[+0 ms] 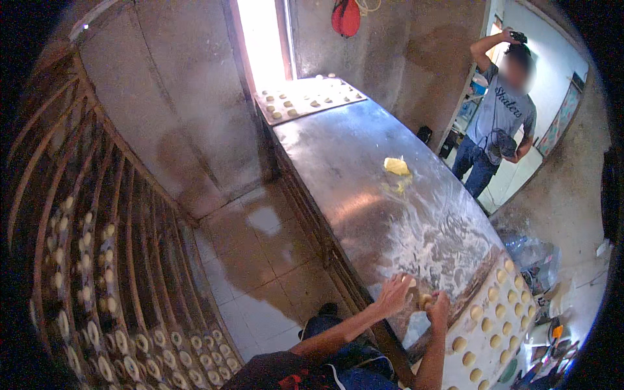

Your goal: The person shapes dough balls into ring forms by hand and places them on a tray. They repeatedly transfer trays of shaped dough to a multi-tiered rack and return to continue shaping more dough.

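Note:
Over the near end of the metal table [351, 162], my two hands work close together. My left hand [394, 294] has its fingers curled around a small pale piece of dough [411, 281]. Just to its right, my right hand [438, 307] pinches a small round dough ball [426, 300]. A pale bluish, see-through thing, like a plastic bag [417, 324], lies below them near the table's edge. Beside my right hand is a pale tray [458, 320] bearing rows of round dough balls. White flour [442, 244] is smeared ahead of my hands.
A yellow lump [396, 166] of dough or fat sits mid-table. Another tray of dough pieces [312, 104] rests at the far end. On my left stands a rack [123, 214] with rows of rounds. A person [504, 110] stands in the doorway; clutter [530, 257] fills the right side.

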A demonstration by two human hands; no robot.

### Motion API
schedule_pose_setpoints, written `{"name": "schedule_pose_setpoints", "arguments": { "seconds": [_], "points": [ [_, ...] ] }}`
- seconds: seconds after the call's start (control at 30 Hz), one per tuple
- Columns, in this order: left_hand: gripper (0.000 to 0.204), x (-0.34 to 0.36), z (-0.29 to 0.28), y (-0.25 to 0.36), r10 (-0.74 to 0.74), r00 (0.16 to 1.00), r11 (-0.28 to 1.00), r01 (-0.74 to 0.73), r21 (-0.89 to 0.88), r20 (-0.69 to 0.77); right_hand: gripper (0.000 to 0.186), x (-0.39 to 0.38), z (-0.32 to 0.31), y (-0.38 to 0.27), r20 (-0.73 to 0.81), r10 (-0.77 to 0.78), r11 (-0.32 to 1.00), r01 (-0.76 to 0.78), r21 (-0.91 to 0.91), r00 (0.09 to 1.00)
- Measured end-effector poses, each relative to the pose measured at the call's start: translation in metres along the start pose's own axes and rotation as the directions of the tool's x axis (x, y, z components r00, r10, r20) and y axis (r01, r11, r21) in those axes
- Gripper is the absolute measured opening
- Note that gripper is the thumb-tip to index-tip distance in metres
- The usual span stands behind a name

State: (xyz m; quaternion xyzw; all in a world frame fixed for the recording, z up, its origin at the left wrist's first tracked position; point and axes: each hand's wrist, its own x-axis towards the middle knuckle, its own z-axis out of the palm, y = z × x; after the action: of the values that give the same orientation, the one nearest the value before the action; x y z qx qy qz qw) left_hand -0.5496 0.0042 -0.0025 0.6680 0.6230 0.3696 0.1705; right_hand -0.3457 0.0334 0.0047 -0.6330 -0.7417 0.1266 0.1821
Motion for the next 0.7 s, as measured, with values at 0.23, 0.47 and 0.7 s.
{"name": "schedule_pose_setpoints", "arguments": {
  "seconds": [0.23,0.47,0.7],
  "points": [
    [0.034,-0.005,0.018,-0.030,0.057,0.987,0.851,0.030,-0.524,0.149,0.032,-0.013,0.012,-0.020,-0.018,0.367,0.890,-0.345,0.298,0.930],
    [0.038,-0.004,0.020,-0.024,-0.088,0.895,0.532,0.414,-0.739,0.438,0.028,-0.035,0.009,-0.082,-0.018,0.407,0.639,-0.271,0.720,0.913],
    [0.039,0.004,0.005,-0.033,-0.016,0.929,0.639,0.294,-0.711,0.371,0.028,-0.028,0.021,-0.105,-0.090,0.432,0.696,-0.268,0.666,0.897]
  ]
}}
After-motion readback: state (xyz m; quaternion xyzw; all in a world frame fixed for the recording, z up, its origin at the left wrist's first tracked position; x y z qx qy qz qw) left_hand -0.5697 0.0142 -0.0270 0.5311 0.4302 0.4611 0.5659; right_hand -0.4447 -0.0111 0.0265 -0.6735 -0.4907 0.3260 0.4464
